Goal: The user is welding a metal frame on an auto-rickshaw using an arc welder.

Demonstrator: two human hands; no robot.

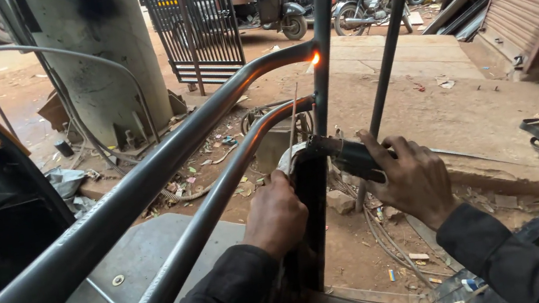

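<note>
The right hand point(417, 180) is closed around the black electrode holder point(347, 156), its fingers wrapped over the grip just beside the upright post point(319, 46). The left hand point(277, 214) is curled shut low against the same post, steadying the thin welding rod point(293, 123) near the holder's clamp (whether its fingertips pinch the rod itself I cannot tell). The rod rises from the clamp to the joint where the upper tube point(145, 169) meets the post, and a small orange glow point(315, 59) shows there. The rod looks light, stiff and easily bent or snapped, and hot towards its tip, so the insulated holder is the safe place to grip; the holder itself looks solid and a little heavy with its cable. A lower tube point(219, 194) runs parallel below. Beyond lie dirt ground point(460, 110), a concrete pillar point(97, 49), a black metal gate point(195, 21) and parked vehicles.
</note>
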